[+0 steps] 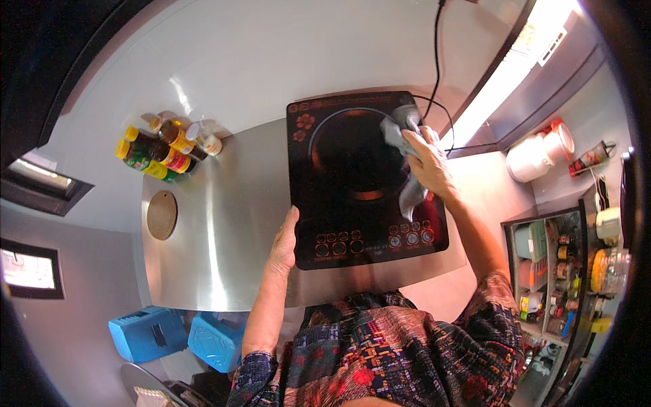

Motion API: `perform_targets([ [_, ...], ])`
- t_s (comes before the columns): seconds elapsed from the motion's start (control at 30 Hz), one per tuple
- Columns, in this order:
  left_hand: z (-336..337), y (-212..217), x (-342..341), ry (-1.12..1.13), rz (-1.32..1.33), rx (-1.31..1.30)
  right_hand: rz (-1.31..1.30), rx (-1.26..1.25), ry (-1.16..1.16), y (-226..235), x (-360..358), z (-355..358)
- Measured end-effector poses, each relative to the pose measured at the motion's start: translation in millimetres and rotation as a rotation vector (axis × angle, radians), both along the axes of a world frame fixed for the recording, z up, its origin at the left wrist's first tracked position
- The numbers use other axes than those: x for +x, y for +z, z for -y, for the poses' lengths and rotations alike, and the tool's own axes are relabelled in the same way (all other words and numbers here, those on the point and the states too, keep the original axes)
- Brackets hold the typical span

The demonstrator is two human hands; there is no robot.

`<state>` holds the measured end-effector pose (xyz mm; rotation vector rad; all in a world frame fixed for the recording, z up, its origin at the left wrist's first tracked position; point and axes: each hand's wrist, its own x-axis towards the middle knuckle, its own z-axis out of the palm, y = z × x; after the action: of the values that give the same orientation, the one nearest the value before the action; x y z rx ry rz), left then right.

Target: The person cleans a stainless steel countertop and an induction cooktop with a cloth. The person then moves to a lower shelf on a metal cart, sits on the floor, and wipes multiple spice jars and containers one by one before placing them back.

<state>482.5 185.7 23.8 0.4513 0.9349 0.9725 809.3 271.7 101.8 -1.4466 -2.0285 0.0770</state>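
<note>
Near the bench's (180,271) front edge, right of middle, black cooktop (359,173); probably stiff, weighty, slick, breakable, best taken by both side edges; at its left edge, left hand (285,243), thumb along rim, fingers hidden, grip impossible to tell; towards its right edge, right hand (428,161) curled round limp, light grey cloth (411,198); by the bench's back left corner, yellow-capped bottles (159,149), dark liquid apparently inside.

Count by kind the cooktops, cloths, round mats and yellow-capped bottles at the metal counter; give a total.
Black rectangular cooktop: 1
Crumpled grey cloth: 1
Round tan textured mat: 1
Yellow-capped bottles with coloured labels: 3
Total: 6
</note>
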Motion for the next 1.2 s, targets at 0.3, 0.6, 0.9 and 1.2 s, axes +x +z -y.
perform_targets([
  [0.3,-24,3,-2,-0.063,0.168,0.027,-0.235,-0.293,0.163,-32,56,31],
  [0.6,-41,-16,-1,0.021,-0.442,0.245,-0.999,-0.65,-0.21,-75,67,9],
  [0.9,-25,-8,-38,0.161,-0.537,0.312,-1.092,-0.593,-0.048,-87,18,-10],
  [1.2,-26,-11,-90,0.22,-0.731,0.159,-1.152,-0.61,0.013,-99,-27,-31],
])
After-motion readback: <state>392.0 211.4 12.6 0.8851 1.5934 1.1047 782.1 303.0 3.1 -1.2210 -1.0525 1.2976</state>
